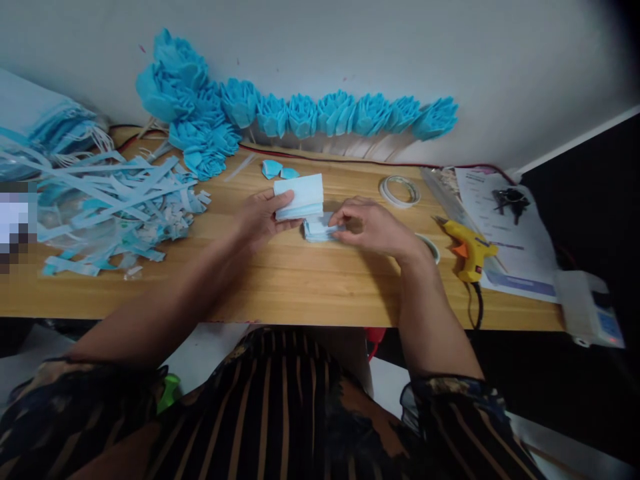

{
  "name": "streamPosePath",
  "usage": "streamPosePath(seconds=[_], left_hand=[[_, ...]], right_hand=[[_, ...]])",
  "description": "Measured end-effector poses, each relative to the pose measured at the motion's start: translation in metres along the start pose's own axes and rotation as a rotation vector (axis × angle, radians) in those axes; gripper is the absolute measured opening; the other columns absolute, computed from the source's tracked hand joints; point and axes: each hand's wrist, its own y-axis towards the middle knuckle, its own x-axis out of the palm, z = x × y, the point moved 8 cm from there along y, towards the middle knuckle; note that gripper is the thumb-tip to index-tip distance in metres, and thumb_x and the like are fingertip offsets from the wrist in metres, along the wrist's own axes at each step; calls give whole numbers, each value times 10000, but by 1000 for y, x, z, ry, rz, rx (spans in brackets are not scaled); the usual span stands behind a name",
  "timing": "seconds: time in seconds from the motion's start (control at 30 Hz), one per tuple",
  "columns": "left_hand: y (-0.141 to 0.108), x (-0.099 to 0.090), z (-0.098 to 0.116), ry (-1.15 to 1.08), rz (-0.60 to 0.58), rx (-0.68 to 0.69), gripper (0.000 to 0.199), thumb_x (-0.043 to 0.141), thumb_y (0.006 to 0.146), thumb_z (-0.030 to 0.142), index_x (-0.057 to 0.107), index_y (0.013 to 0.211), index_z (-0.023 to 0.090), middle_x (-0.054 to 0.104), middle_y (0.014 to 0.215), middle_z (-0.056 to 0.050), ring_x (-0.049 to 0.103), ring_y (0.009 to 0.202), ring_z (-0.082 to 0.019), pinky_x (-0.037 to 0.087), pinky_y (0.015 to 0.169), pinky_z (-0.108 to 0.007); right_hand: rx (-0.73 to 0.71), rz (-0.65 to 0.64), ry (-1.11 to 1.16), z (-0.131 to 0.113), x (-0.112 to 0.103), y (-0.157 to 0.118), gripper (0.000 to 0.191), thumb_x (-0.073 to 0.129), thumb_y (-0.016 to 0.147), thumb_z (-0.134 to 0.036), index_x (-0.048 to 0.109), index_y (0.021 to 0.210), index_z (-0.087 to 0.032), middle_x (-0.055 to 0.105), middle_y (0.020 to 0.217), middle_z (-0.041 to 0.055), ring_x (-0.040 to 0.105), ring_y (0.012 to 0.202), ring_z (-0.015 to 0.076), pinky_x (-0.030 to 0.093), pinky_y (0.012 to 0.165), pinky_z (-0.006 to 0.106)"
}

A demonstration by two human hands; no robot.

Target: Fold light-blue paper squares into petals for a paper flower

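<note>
My left hand [263,217] grips several pale blue fabric rectangles [300,193], thumb on top and fingers beneath, held a little above the table. Just below and to the right lies a second small stack of pale blue fabric rectangles [317,230]. Over the right end of that stack is my right hand [367,223], its fingers curved and the thumb apart from the index finger. The fingertips are at the stack; whether they touch it is hard to see. Behind the held pieces lie two small bright blue fabric scraps [273,169].
Blue fabric flowers [303,115] on thin sticks line the wall. Cut fabric strips [120,200] are heaped at left, near stacked face masks [65,127]. To the right are a tape roll [400,192], a yellow glue gun [470,250], keys [510,201], printed paper [505,233] and a white power box [587,307].
</note>
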Motion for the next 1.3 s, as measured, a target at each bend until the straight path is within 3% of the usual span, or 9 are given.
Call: streamPosePath(seconds=[0.27, 0.5, 0.67, 0.8, 0.9, 1.0, 1.1, 1.3], left_hand=[[5, -2, -6, 51, -76, 0, 139, 739, 882, 181, 729, 1004, 116, 789, 987, -131, 744, 1064, -286, 598, 1006, -514], [8, 0, -10, 36, -163, 14, 220, 771, 864, 211, 737, 1055, 106, 790, 1053, -165, 737, 1113, -324, 585, 1022, -535], [9, -1, -11, 50, -157, 10, 241, 764, 872, 219, 735, 1078, 98, 786, 1075, -177, 744, 1086, -315, 592, 1005, -510], [10, -4, -6, 56, -126, 48, 263, 779, 863, 239, 724, 1086, 112, 789, 1017, -143, 757, 976, -260, 631, 884, -409], [11, -4, -1, 66, -104, 104, 189, 774, 863, 224, 724, 993, 96, 776, 910, -121, 740, 800, -195, 592, 671, -264], [11, -3, 1, 83, -92, 133, 125, 751, 871, 211, 723, 904, 93, 759, 839, -104, 689, 675, -148, 500, 530, -206], [11, -3, 3, 100, -84, 160, 135, 779, 842, 226, 728, 883, 108, 755, 835, -86, 664, 656, -130, 493, 529, -206], [9, -2, 3, 130, -97, 228, 255, 838, 772, 319, 772, 920, 122, 786, 889, -87, 662, 698, -133, 502, 568, -216]], right_hand=[[-12, 8, -140, -4, 12, 4, 146, 651, 818, -193, 751, 924, -202, 728, 905, 70, 611, 860, 231, 426, 841, 356], [1, 9, -49, -11, 13, 6, 116, 614, 837, -180, 722, 877, -188, 713, 878, 67, 594, 827, 209, 437, 808, 340], [-2, 12, -4, -11, 13, 5, 70, 641, 839, -223, 704, 844, -193, 697, 819, 41, 589, 789, 186, 428, 765, 316], [37, 119, 78, -8, 2, 3, 100, 605, 872, -237, 694, 842, -200, 706, 844, 29, 606, 790, 177, 431, 754, 312], [40, 179, 69, -9, -1, 3, 134, 573, 903, -229, 698, 867, -197, 717, 887, 47, 616, 832, 191, 444, 788, 327], [47, 69, 21, -9, 14, 7, 149, 581, 899, -224, 722, 932, -187, 723, 920, 74, 614, 829, 201, 450, 788, 335], [68, -20, 18, -7, 24, 8, 168, 584, 899, -233, 730, 955, -173, 720, 918, 77, 606, 791, 190, 441, 764, 324], [221, 275, 389, 5, 1, 3, 411, 469, 1009, -521, 648, 839, -192, 665, 829, 29, 568, 750, 156, 425, 715, 296]])
